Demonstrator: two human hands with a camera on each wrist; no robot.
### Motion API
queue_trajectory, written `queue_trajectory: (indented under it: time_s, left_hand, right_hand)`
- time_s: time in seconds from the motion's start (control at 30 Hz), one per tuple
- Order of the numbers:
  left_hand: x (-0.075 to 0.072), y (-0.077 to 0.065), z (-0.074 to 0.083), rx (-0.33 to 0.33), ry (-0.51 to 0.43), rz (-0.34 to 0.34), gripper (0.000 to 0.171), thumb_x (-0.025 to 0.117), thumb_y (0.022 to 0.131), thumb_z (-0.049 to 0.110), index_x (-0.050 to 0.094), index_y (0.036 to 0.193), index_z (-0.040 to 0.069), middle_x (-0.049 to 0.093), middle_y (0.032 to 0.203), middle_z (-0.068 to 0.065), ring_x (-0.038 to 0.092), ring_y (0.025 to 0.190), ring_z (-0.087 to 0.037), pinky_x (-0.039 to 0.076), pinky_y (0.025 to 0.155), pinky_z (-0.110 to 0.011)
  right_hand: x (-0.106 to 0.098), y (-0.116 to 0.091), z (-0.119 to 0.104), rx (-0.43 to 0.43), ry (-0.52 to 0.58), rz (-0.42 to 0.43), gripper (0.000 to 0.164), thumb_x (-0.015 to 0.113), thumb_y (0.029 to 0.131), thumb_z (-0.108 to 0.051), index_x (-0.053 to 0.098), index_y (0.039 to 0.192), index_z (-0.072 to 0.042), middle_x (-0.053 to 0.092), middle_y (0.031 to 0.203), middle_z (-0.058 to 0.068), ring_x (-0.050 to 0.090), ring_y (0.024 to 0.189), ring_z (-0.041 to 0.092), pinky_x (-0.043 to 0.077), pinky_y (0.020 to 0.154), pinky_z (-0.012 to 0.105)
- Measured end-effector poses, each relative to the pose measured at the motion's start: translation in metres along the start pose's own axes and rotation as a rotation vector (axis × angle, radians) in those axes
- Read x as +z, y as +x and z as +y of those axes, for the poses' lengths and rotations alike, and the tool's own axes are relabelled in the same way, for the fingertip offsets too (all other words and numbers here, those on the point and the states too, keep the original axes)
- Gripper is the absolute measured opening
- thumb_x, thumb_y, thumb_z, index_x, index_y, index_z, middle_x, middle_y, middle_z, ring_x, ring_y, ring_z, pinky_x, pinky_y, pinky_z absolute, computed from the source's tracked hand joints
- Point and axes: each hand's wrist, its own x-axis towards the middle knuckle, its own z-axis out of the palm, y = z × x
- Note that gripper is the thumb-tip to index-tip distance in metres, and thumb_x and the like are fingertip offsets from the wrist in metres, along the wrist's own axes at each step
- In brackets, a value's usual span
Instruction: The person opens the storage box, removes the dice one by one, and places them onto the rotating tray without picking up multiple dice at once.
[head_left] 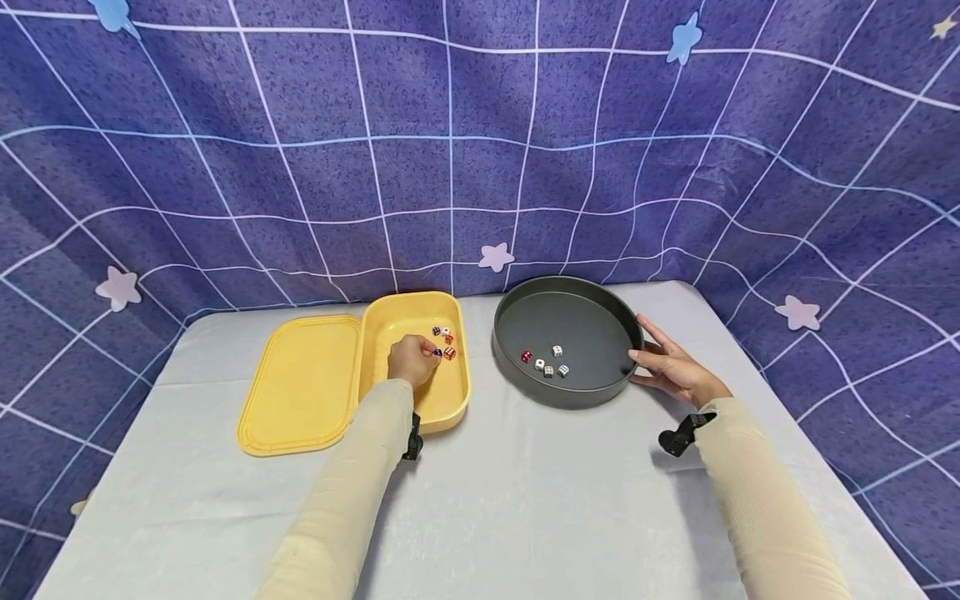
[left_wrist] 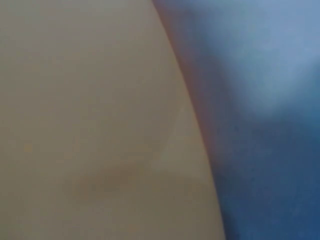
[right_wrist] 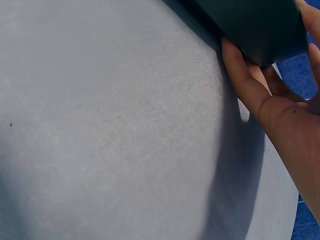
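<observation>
My left hand [head_left: 411, 360] is inside the yellow box [head_left: 375, 320], its fingertips pinching a blue die [head_left: 438, 352]. Close by in the box lie another blue die [head_left: 437, 331], a white die [head_left: 446, 332] and red dice [head_left: 449, 353]. At the right side of the dark round pan [head_left: 570, 397], my right hand [head_left: 670, 364] grips the wall, thumb at the rim and fingers spread along the outside. The right wrist view shows those fingers [right_wrist: 245, 82] against the pan's lower edge. Only a blurred pale surface fills most of the left wrist view.
In the pan are a red die [head_left: 527, 356] and several white dice [head_left: 557, 351]. A yellow lid [head_left: 303, 387] lies flat left of the box. All stand on a table with a pale cloth [head_left: 525, 500], backed by a purple grid-patterned curtain [head_left: 480, 183].
</observation>
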Motion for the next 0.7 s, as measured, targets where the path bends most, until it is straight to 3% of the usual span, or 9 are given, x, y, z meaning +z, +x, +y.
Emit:
queue_trajectory:
  time_s: [0.33,0.47,0.7]
  left_hand:
    - [-0.009,-0.005,-0.001,-0.018,0.008,-0.012,0.010,0.074,0.082,0.012,0.071,0.087,0.003,0.070,0.082,-0.008,0.062,0.081,-0.024,0.048,0.078,-0.036]
    - [-0.019,-0.010,0.000,-0.032,-0.004,-0.028,0.012,0.074,0.081,0.013,0.072,0.086,0.002,0.071,0.084,-0.010,0.063,0.086,-0.027,0.047,0.084,-0.039]
    - [-0.037,-0.013,0.006,-0.039,-0.035,-0.059,0.014,0.073,0.081,0.013,0.073,0.089,0.001,0.072,0.092,-0.012,0.061,0.097,-0.031,0.044,0.092,-0.041]
  right_hand:
    - [0.003,-0.001,-0.001,0.009,-0.016,-0.010,0.082,0.051,0.097,-0.003,0.002,0.153,-0.036,-0.004,0.156,0.023,0.031,0.127,0.022,0.047,0.094,0.042]
    - [0.003,0.000,0.000,0.009,-0.028,-0.008,0.082,0.051,0.097,-0.003,0.001,0.153,-0.036,-0.003,0.156,0.023,0.028,0.131,0.028,0.044,0.098,0.045]
    - [-0.001,-0.001,0.000,0.012,-0.038,-0.020,0.083,0.052,0.097,-0.005,-0.001,0.153,-0.037,-0.016,0.155,0.023,0.003,0.142,0.037,0.041,0.101,0.050]
